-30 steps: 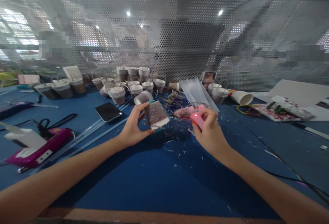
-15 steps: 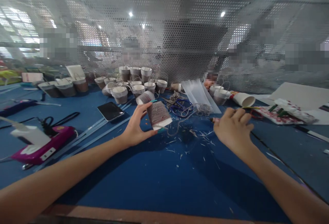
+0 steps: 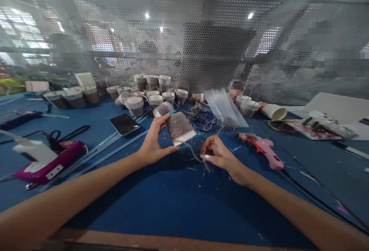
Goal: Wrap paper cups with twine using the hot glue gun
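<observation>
Near the middle of the head view, my left hand (image 3: pixel 155 143) is closed around a paper cup (image 3: pixel 181 127) tilted on its side. Brown twine wraps most of the cup, and a white band shows at its lower end. A loose strand of twine (image 3: pixel 192 152) runs from that end to my right hand (image 3: pixel 220 155), whose thumb and fingers pinch it. Right of that hand, a pink glue gun (image 3: pixel 263 147) lies on the blue table (image 3: pixel 178 208), its nozzle pointing left and its black cord trailing to the lower right.
Several twine-wrapped cups (image 3: pixel 135 105) stand along the back, before a perforated metal screen (image 3: pixel 201 51). A phone (image 3: pixel 124 124) and a purple power strip (image 3: pixel 54 164) lie left. Clear plastic sheets (image 3: pixel 223 107) and blue-handled scissors (image 3: pixel 204 121) lie behind my hands. Scraps litter the tabletop.
My right hand has left the glue gun on the table and moved left to the loose twine, now pinched. My left hand still holds the cup in nearly the same place.
</observation>
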`<state>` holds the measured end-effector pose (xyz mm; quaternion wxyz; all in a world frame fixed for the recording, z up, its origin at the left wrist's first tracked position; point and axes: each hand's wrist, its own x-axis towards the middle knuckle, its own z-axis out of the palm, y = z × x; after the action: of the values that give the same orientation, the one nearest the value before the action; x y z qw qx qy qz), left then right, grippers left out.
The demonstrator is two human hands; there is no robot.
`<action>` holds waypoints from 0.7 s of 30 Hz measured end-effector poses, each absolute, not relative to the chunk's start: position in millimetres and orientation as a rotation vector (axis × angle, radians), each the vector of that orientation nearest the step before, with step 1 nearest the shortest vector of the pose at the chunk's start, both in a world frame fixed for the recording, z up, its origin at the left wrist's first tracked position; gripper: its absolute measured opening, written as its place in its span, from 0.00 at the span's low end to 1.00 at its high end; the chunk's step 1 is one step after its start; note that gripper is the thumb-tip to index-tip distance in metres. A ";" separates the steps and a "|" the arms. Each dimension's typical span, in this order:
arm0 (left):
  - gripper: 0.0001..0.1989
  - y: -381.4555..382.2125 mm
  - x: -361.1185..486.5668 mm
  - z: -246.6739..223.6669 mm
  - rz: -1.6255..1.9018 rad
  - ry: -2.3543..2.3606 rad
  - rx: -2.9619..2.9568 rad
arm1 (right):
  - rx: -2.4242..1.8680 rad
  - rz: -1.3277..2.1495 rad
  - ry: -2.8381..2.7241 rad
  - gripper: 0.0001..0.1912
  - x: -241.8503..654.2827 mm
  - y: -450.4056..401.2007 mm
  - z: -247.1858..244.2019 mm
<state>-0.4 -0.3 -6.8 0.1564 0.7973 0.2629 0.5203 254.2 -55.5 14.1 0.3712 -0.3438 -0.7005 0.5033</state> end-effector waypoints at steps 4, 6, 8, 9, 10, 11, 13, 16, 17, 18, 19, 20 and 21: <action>0.44 2.6 -1.8 -7.5 1.524 0.851 2.227 | -0.948 1.205 -1.507 0.12 265.5 -39.1 9.9; 0.44 3.3 -2.0 -7.8 1.531 0.897 2.187 | -1.002 1.095 -1.449 0.13 270.5 -34.3 12.0; 0.43 3.2 -1.7 -7.7 1.529 0.923 2.170 | -1.069 1.000 -1.434 0.15 273.9 -32.4 17.0; 0.43 3.0 -1.5 -7.5 1.526 0.931 2.171 | -1.103 0.963 -1.455 0.16 275.0 -32.3 20.0; 0.43 2.7 -1.4 -7.1 1.520 0.937 2.178 | -1.134 0.934 -1.502 0.16 276.1 -32.7 23.1; 0.43 2.3 -1.2 -6.7 1.512 0.946 2.189 | -1.163 0.911 -1.569 0.17 277.1 -33.3 26.0; 0.42 1.4 -0.8 -5.4 1.497 0.973 2.208 | -1.205 0.883 -1.715 0.19 279.7 -35.0 30.8; 0.41 0.2 -0.1 -2.8 1.488 1.029 2.237 | -1.214 0.925 -1.896 0.17 284.0 -37.0 35.6; 0.41 -0.1 0.2 -1.7 1.479 1.051 2.254 | -1.197 0.966 -1.957 0.16 285.0 -37.5 36.9; 0.40 -0.4 0.5 -0.6 1.468 1.069 2.276 | -1.173 1.014 -2.018 0.16 285.7 -37.9 38.1; 0.40 -0.8 1.0 0.7 1.455 1.081 2.302 | -1.141 1.058 -2.062 0.17 286.0 -38.4 39.2; 0.40 -1.3 1.4 2.0 1.443 1.084 2.330 | -1.105 1.093 -2.075 0.18 285.9 -38.9 40.0; 0.40 -2.0 1.9 3.2 1.425 1.078 2.358 | -1.065 1.114 -2.055 0.19 285.5 -39.2 40.5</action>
<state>1.9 -2.0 3.2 0.0913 0.7936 0.3629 0.4797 285.5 -39.2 40.5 0.2825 -0.3977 -0.7675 0.4159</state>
